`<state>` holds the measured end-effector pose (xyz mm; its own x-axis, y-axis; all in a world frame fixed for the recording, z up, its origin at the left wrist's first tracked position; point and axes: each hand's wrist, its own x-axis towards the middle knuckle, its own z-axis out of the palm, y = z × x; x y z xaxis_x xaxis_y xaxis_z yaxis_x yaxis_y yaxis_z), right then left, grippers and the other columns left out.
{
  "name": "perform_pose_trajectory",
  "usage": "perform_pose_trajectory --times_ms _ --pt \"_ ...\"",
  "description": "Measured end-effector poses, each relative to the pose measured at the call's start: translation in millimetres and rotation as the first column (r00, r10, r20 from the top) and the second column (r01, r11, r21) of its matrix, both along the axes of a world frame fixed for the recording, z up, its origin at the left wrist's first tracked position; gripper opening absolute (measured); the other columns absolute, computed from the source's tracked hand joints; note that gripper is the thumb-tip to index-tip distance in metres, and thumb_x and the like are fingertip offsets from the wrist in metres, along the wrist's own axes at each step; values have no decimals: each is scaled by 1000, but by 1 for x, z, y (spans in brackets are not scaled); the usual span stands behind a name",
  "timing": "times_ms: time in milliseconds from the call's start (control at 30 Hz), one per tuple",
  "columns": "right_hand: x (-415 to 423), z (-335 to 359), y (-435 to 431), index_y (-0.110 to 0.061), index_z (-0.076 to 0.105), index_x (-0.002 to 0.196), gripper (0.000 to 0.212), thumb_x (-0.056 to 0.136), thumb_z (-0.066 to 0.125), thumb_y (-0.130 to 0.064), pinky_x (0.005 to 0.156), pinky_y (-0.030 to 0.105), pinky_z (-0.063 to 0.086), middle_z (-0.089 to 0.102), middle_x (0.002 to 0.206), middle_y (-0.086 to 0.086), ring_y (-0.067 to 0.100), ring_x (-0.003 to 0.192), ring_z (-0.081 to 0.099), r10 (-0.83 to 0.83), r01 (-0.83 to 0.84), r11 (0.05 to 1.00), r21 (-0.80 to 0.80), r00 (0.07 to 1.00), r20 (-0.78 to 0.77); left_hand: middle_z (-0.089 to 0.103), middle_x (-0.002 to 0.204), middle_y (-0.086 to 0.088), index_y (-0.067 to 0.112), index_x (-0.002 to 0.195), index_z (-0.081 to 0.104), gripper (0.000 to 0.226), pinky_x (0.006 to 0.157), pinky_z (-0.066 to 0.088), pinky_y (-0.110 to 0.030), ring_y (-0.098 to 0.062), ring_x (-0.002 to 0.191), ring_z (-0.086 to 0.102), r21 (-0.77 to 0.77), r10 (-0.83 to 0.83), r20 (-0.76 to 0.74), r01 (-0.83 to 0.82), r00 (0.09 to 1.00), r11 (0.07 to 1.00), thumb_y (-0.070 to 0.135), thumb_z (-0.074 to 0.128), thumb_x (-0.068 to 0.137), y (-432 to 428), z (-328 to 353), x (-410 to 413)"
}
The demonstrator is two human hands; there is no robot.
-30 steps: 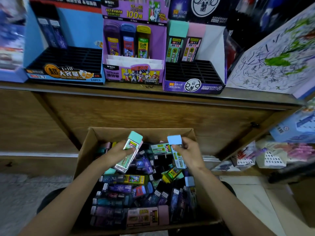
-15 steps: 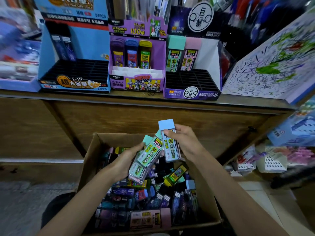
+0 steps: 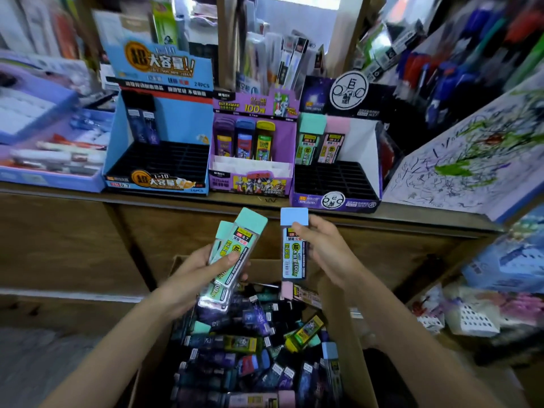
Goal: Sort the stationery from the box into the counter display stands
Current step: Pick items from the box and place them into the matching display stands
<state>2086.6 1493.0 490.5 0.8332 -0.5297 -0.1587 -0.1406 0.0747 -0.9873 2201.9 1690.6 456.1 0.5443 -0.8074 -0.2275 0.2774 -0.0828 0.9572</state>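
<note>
- Now both hands have lifted clear of the box (image 3: 343,343), toward the counter.
- Left hand (image 3: 203,269) curls round 2 mint-capped cases (image 3: 238,248).
- Right hand (image 3: 326,251) pinches 1 blue-capped case (image 3: 294,248) upright, just below the purple stand (image 3: 335,198), which is probably where it goes.

We stand inside a stationery shop: branded cardboard display stands (image 3: 159,182) line the wooden desk (image 3: 426,214), packaged pens (image 3: 441,81) crowd the racks behind, beside a scribble-covered pad (image 3: 471,160).
</note>
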Motion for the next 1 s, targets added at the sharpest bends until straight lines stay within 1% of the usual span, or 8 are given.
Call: perform_pose_trajectory --times_ms 167,300,400,500,633,700,833,1000 --pt "24 52 -2 -27 60 99 17 99 43 -26 74 24 56 69 90 -9 2 83 67 45 -32 992 -125 994 105 74 85 -6 6 114 58 34 52 52 -21 -14 69 70 -69 97 92 -91 991 993 22 58 84 6 35 28" --pt "48 95 -9 -27 58 96 12 98 48 -20 74 15 53 70 88 -13 1 87 66 30 43 938 -344 978 205 74 89 -5 7 116 58 35 53 52 -20 -14 75 71 -128 197 116 -182 973 975 21 59 84 8 55 49" --pt "61 121 -21 -25 58 86 12 94 55 -18 72 16 49 71 77 -11 2 78 64 2 112 893 -436 968 252 74 96 -8 12 115 59 38 55 53 -22 -16 79 71 -163 237 125 -215 964 963 27 62 80 9 68 62" --pt "70 140 -34 -25 58 82 14 94 56 -17 64 11 45 70 70 -14 -3 70 62 -2 136 849 -511 967 255 72 101 -11 16 113 60 42 57 55 -26 -19 84 71 -193 290 123 -264 949 945 38 70 78 9 77 75" --pt "70 159 -65 -25 58 84 12 93 57 -18 69 33 45 68 83 12 16 77 60 -64 202 784 -587 967 247 72 103 -11 21 111 61 48 56 55 -27 -19 82 71 -217 323 116 -293 939 931 43 74 71 7 86 87" --pt "63 163 -87 -26 59 83 15 93 56 -16 66 31 45 66 87 8 16 78 58 -96 226 732 -643 968 232 72 104 -8 23 113 60 60 59 56 -28 -21 87 71 -209 302 147 -269 942 940 54 78 65 5 90 88" --pt "43 159 -133 -22 58 95 8 92 58 -15 77 42 48 61 92 10 22 81 58 -186 253 644 -722 967 173 73 99 -7 19 114 58 44 57 55 -27 -20 83 71 -208 312 166 -276 936 938 39 65 75 -10 92 84" --pt "35 145 -164 -23 58 94 11 89 62 -15 82 39 50 62 92 3 20 86 59 -254 216 552 -806 963 84 73 85 -1 21 112 58 40 53 54 -25 -13 69 69 -195 294 184 -258 938 946 36 62 76 -32 96 74"
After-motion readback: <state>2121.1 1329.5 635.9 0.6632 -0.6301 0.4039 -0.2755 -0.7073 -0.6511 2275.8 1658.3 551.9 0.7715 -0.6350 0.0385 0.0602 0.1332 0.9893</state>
